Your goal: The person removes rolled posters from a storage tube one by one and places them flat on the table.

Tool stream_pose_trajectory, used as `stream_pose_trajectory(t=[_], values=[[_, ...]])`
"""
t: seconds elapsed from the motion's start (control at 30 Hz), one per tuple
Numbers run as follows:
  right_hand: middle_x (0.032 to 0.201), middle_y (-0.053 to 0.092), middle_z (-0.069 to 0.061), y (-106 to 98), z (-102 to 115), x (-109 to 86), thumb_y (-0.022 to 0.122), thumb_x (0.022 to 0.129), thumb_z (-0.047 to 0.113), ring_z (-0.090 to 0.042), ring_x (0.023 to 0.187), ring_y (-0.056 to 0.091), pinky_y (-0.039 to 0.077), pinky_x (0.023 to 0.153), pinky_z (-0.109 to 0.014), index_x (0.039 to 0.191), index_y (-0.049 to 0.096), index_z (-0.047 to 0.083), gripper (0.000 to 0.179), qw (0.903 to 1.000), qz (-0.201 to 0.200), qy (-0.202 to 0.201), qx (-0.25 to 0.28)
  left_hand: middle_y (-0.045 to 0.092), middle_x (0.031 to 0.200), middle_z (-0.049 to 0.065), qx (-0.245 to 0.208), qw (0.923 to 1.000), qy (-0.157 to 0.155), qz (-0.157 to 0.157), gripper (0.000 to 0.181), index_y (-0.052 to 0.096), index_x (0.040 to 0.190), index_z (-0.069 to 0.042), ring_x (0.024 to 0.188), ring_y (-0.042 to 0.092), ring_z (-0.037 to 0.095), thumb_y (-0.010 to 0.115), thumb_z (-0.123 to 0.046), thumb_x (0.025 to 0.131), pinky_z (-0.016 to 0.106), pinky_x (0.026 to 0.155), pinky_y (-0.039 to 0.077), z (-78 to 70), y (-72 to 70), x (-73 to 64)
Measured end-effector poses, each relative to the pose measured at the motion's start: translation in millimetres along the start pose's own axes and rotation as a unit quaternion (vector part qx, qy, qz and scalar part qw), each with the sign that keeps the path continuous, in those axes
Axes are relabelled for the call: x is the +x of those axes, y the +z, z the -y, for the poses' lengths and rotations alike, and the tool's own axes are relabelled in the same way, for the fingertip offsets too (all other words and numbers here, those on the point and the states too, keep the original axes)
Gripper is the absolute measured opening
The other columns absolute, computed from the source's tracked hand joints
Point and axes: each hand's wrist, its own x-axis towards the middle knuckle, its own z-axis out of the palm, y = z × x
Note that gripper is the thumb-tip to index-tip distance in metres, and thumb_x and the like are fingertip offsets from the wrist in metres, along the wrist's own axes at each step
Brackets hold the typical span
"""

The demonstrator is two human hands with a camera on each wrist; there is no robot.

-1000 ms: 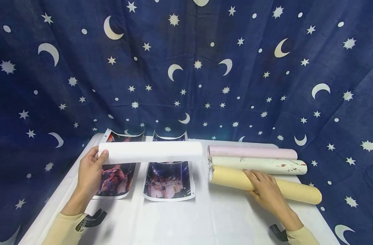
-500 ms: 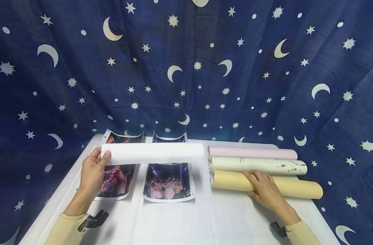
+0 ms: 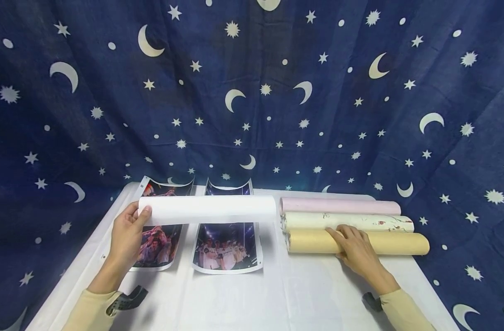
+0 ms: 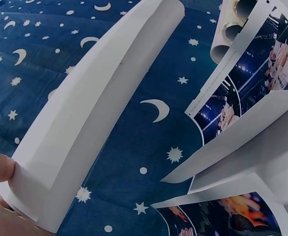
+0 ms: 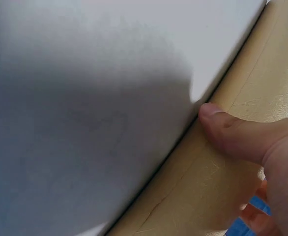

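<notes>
My left hand (image 3: 125,235) pinches the left end of a rolled white paper sheet (image 3: 210,210), thumb in front, and holds it level above two photo prints. The left wrist view shows the rolled sheet (image 4: 92,115) with its loose edge running along its length. On the right, my right hand (image 3: 358,253) grips a yellow roll of paper or wallpaper (image 3: 310,242), lying lengthwise on the table. In the right wrist view the thumb presses the near side of the yellow roll (image 5: 178,182), with the other fingers beyond it, partly hidden.
Behind the yellow roll lie a cream floral roll (image 3: 359,222) and a pink roll (image 3: 339,205), side by side. Two curled photo prints, a left one (image 3: 157,248) and a right one (image 3: 225,250), lie on the white table (image 3: 235,303). A blue starry cloth (image 3: 252,115) hangs behind.
The yellow roll, slanted earlier, has swung its right end back and now lies nearly parallel to the others. The white sheet has shifted slightly right and lower in view.
</notes>
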Motion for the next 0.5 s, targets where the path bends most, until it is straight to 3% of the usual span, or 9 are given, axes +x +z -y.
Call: stream_pose_trajectory(t=[0.3,0.5], values=[[0.117,0.059,-0.011,6.0,-9.3,17.9,0.091,0.059,0.003,-0.038,0.107,0.056,0.044,0.087,-0.061,0.138,0.055,0.021,0.089,1.0,0.002,0.001,0.001,0.067,0.101,-0.021,0.025,0.9997,0.001,0.001,0.046,0.046,0.131,0.007,0.096,0.065,-0.006,0.058,-0.023,0.099,0.007,0.084,0.05,0.1,0.4,0.8],[0.12,0.059,-0.013,9.2,-12.7,25.7,0.089,0.062,0.002,-0.039,0.109,0.056,0.044,0.089,-0.064,0.14,0.053,0.019,0.087,0.9999,0.011,-0.003,0.009,0.068,0.098,-0.021,0.022,0.9996,-0.016,-0.008,0.043,0.047,0.13,0.006,0.094,0.065,-0.005,0.058,-0.022,0.099,0.008,0.083,0.05,1.4,-1.3,-1.5]])
